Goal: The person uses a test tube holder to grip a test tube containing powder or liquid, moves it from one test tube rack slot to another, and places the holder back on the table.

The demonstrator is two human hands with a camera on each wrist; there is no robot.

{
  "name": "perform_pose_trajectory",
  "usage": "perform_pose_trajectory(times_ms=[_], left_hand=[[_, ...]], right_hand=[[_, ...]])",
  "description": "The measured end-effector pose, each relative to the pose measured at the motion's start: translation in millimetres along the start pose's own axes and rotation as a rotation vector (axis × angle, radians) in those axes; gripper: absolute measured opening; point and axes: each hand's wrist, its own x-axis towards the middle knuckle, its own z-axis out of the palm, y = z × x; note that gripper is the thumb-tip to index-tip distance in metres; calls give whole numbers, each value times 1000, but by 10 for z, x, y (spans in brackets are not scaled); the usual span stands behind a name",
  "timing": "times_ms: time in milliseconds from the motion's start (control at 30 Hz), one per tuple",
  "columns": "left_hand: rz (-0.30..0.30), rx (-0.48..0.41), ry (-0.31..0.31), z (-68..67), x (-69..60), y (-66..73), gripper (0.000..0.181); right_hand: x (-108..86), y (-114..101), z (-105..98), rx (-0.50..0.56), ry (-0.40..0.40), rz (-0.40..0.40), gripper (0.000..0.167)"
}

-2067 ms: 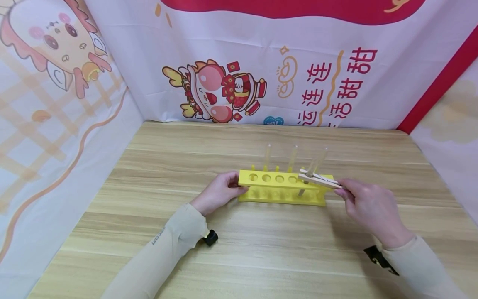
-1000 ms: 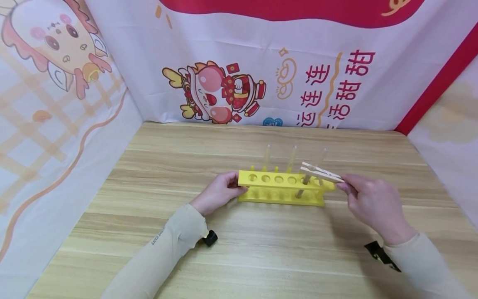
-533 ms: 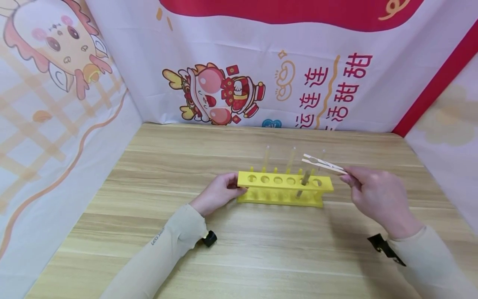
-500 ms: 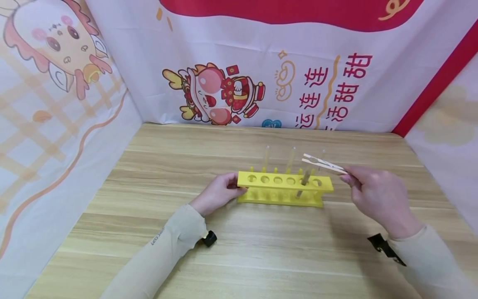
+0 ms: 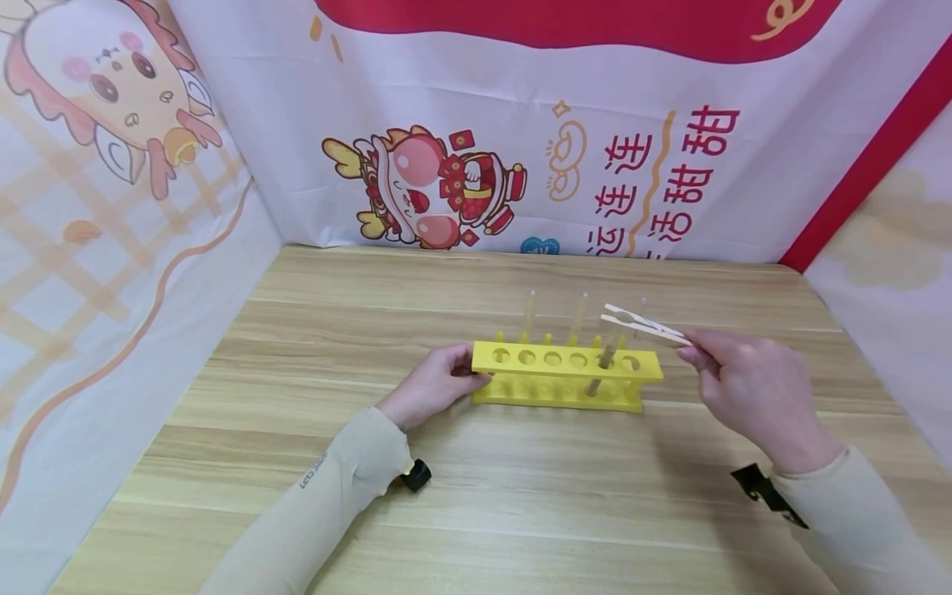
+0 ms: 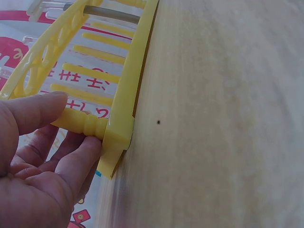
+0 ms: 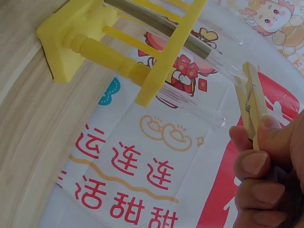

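My left hand [image 5: 427, 384] grips the left end of a yellow test tube rack [image 5: 566, 364]. In the left wrist view its thumb and fingers close round the end post [image 6: 78, 120]. A test tube [image 5: 606, 357] with dark grey contents stands tilted in a hole near the rack's right end. The right hand [image 5: 754, 392] pinches a wooden test tube clamp [image 5: 645, 324] by its handle end. In the right wrist view the tips of the clamp [image 7: 246, 78] are at the tube's mouth; whether they touch the glass I cannot tell.
Three clear test tubes, the left [image 5: 530, 314], middle [image 5: 579, 316] and right [image 5: 643, 310], stand upside down on pegs along the back of the rack. The wooden table [image 5: 521, 496] meets printed cloth walls [image 5: 446, 66] behind and at both sides.
Raised from low on the tube by the rack's top plate, the clamp is now up at its mouth. The dark tube stays in the rack. My left hand keeps its hold.
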Motion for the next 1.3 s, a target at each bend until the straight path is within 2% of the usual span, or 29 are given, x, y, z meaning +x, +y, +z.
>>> perform_pose_trajectory(times_ms=[533, 600, 767, 833, 967, 1033, 1300], left_hand=[[-10, 7, 2, 4, 18, -18, 28], [-13, 8, 3, 4, 20, -18, 28], [-13, 9, 1, 2, 22, -14, 28], [-8, 9, 1, 3, 22, -12, 28], [0, 9, -3, 6, 23, -3, 27], [3, 8, -5, 5, 20, 1, 27], [-9, 20, 1, -4, -6, 17, 28]], right_hand=[[49, -1, -98, -2, 60, 10, 14], [50, 15, -112, 0, 54, 10, 24], [38, 104, -143, -18, 75, 17, 68], [21, 147, -155, -25, 85, 21, 65], [-24, 223, -179, -37, 74, 58, 30], [-45, 263, -185, -44, 54, 84, 20], [-143, 483, -130, -20, -8, 171, 23]])
